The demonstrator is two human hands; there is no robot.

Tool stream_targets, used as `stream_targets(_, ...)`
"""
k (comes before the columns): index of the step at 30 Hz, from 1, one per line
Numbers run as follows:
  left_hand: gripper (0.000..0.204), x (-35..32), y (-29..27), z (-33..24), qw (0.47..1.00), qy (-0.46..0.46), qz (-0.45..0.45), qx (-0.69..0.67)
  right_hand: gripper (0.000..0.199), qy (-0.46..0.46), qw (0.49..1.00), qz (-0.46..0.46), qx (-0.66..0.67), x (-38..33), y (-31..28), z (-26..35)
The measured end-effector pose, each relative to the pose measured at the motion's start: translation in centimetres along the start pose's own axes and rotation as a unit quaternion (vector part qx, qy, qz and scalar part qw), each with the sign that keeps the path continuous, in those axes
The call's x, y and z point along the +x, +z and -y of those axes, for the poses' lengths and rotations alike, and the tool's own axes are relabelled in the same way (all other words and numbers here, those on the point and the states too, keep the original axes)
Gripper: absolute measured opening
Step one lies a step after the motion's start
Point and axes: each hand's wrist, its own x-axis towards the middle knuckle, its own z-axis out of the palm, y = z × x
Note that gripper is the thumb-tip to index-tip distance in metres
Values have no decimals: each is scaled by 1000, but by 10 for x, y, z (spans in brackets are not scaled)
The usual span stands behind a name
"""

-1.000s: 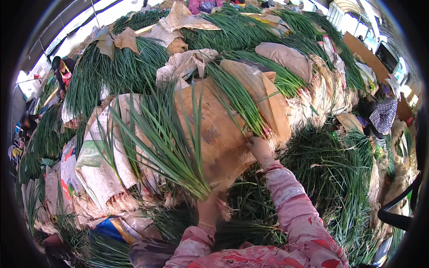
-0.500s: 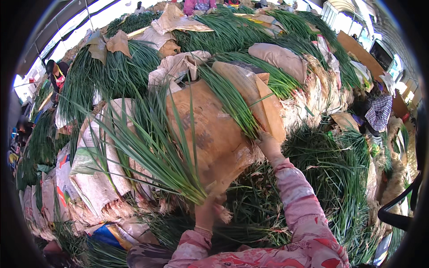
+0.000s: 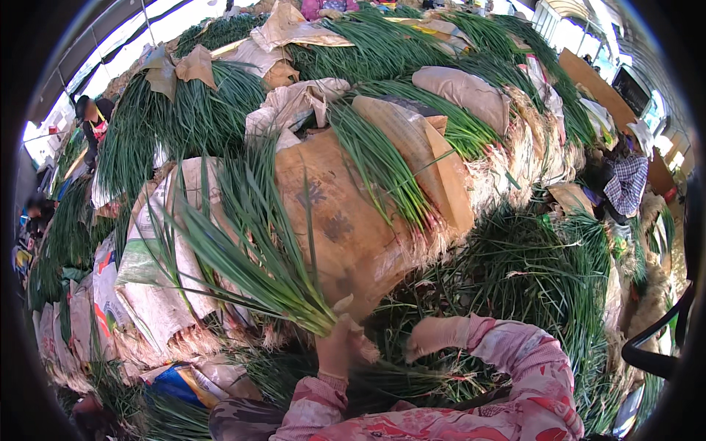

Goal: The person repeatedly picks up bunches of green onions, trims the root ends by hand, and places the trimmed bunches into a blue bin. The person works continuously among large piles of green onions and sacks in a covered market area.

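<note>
My left hand (image 3: 337,345) is closed around the base of a bunch of green onions (image 3: 283,275). Their long leaves fan out to the upper left, and pale roots stick out beside my fingers. To the right of it, my right hand (image 3: 439,336) hovers over loose green leaves, its fingers curled together; whatever may be in them is too small to make out. A smaller bunch of green onions with reddish bases (image 3: 401,180) lies untouched on a brown paper sack (image 3: 334,198) in front of me.
Heaps of green onions (image 3: 187,121) rise behind, partly covered by sacks (image 3: 460,98). Loose leaves (image 3: 540,257) pile up at the right. Whitish woven sacks (image 3: 158,272) drape over onions at the left. A person in dark clothing (image 3: 94,128) is at the far left. A black curved bar (image 3: 654,349) stands at the right edge.
My right hand has let go of the smaller bunch on the brown sack and come back toward me, near my left hand. My left hand still holds its bunch in nearly the same place.
</note>
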Motion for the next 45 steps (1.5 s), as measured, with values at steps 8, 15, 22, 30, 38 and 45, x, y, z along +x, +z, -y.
stream_targets(8, 33, 9, -12, 15, 993, -104, -49, 21, 30, 299, 861, -407, 53, 77, -42, -105)
stream_targets(15, 32, 9, -15, 7, 992, -118, -23, 34, 32, 43, 955, -232, 180, 45, -30, 56)
stream_targets(22, 28, 11, -20, 33, 992, -120, -22, 29, 48, 83, 804, -219, 546, 84, 35, 31)
stream_targets(30, 25, 1, -12, 22, 994, -64, -75, 43, 20, 92, 427, -453, 777, 119, 33, 58)
stream_targets(38, 16, -5, -8, 28, 993, -65, -78, 65, 30, 180, 758, -496, 383, 120, 13, 62)
stream_targets(45, 16, -5, -11, 23, 989, -128, -68, 22, 11, 67, 317, -512, 795, 121, 4, 84)
